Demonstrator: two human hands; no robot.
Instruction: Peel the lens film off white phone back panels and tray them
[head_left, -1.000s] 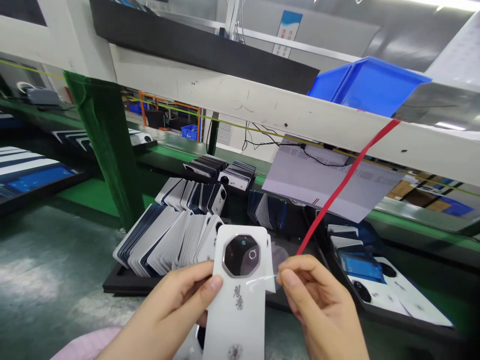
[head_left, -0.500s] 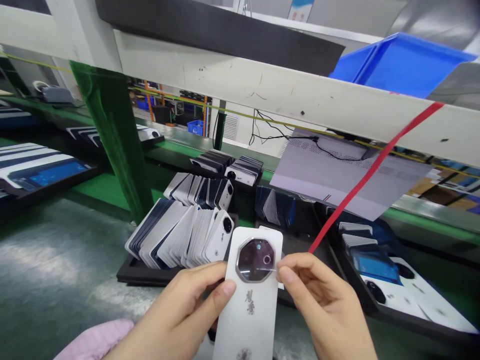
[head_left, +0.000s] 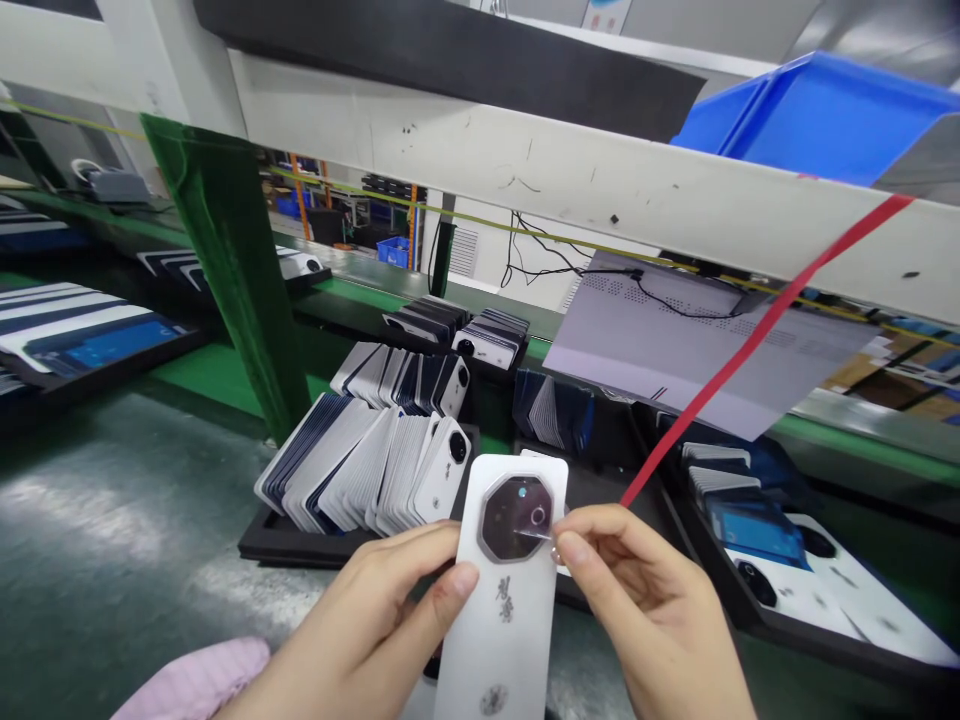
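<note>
A white phone back cover (head_left: 501, 645) stands tilted up in front of me, with dark lettering and a round mark below its camera window. My left hand (head_left: 390, 600) grips the cover by its left edge, thumb on the front face. The dark octagonal camera window (head_left: 506, 512) is near the cover's top. My right hand (head_left: 637, 590) pinches, between thumb and forefinger, a small clear film (head_left: 535, 533) at the window's lower right. Part of the film seems to lie over the glass; how much still sticks, I cannot tell.
Behind my left hand, a black tray (head_left: 262, 540) holds rows of white and dark blue covers (head_left: 375, 460). Another black tray (head_left: 847, 640) with covers lies right. A red strap (head_left: 750, 350) hangs from the white beam (head_left: 465, 150). A green post (head_left: 232, 290) rises left.
The clear film shows more plainly, its edge drawn slightly up from the window by my right fingers. Both hands keep their hold. The view has shifted a little.
</note>
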